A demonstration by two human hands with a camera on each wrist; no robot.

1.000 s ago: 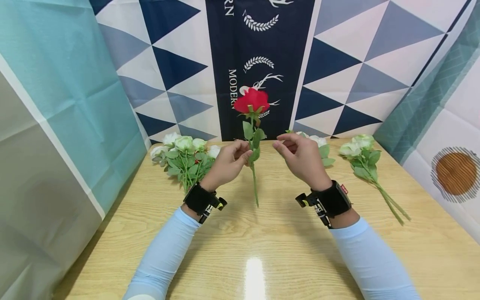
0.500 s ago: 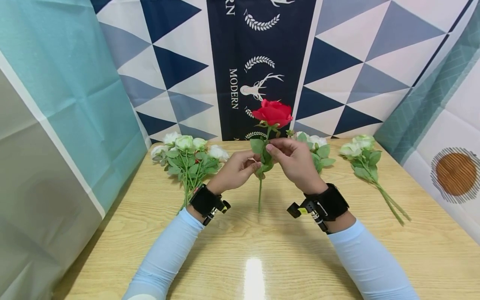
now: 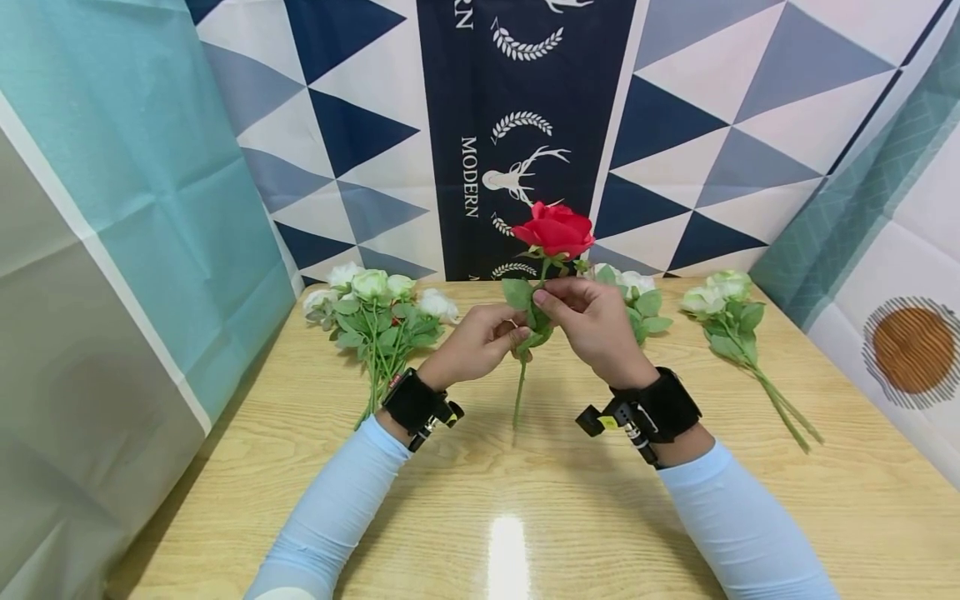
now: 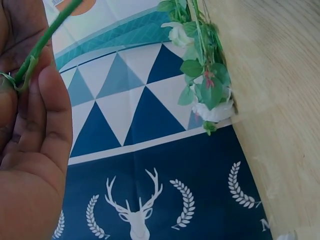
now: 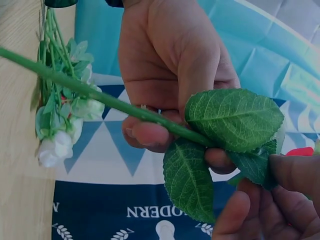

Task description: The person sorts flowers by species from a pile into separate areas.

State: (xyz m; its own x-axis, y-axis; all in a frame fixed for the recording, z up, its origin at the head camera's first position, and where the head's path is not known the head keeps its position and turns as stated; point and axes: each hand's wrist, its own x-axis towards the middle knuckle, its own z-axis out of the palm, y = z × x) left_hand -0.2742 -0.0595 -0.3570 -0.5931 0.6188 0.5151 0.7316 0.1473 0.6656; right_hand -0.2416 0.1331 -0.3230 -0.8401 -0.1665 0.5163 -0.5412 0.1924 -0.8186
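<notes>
Wood-grain table (image 3: 435, 517) — left hand (image 3: 480, 340) grips stem (image 5: 100, 97) of red rose (image 3: 555, 231), right hand (image 3: 594, 323) pinches leaf (image 5: 254, 164); leaf-adjusting, apparently — next needs steady stem.

Red rose (image 3: 555, 231), grn leaves (image 3: 517, 293); blooms (image 3: 371, 286) at 9 o'clock mostly wht/pale grn; backdrop triangles (image 3: 356, 127) at 11 & 1 navy/wht/blue-gry; sleeves (image 3: 337, 504) lt blue.

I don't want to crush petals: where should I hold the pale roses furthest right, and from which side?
Probably by their bare stems, below the leaves, with the right hand coming from the near side once free of the red rose. The stems lie close and slant toward the near right, so one pinch may take both; the blooms lie at the far end.
</notes>
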